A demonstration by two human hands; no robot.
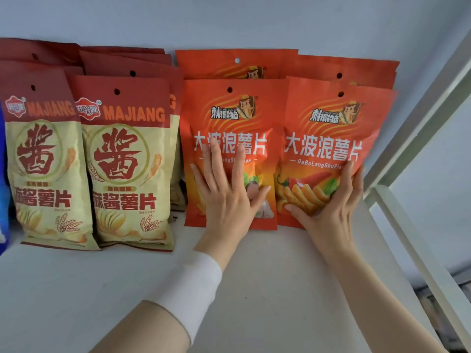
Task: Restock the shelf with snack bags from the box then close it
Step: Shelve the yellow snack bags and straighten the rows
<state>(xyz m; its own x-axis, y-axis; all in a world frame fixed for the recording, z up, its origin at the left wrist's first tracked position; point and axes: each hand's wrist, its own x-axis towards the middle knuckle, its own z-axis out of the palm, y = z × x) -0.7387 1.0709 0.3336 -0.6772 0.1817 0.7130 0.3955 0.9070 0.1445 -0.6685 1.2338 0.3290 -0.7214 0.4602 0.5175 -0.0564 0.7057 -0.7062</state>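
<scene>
- A blue glossy packet (3, 174) shows only as a sliver at the far left edge of the white shelf board (102, 289).
- Cream-and-dark-red foil crisp bags (127, 161) marked MAJIANG stand upright in two front columns, with more of the same stacked behind them.
- The left orange-red foil snack bag (229, 110) stands upright just beside them, fronting a row of identical bags.
- The left hand (226, 200), with a white sleeve cuff (193, 284) at the wrist, lies flat on that bag's lower front. Its fingers (216, 159) are straight and spread, pressing and not gripping.
- The right orange-red foil snack bag (328, 118) touches its neighbour and slightly overlaps it at the seam.
- The right hand (331, 212) rests against this bag's lower right corner. Its fingers run straight up the edge and its thumb lies across the front, so it holds nothing closed.
- A white metal shelf frame (420, 138) rises just right of the bags.
- These bags are probably light, air-puffed and slick, with brittle contents. Holding them by the flat side seams or the sealed top strip should work best, with gentle pushes on the face.
- The box is not in view.
</scene>
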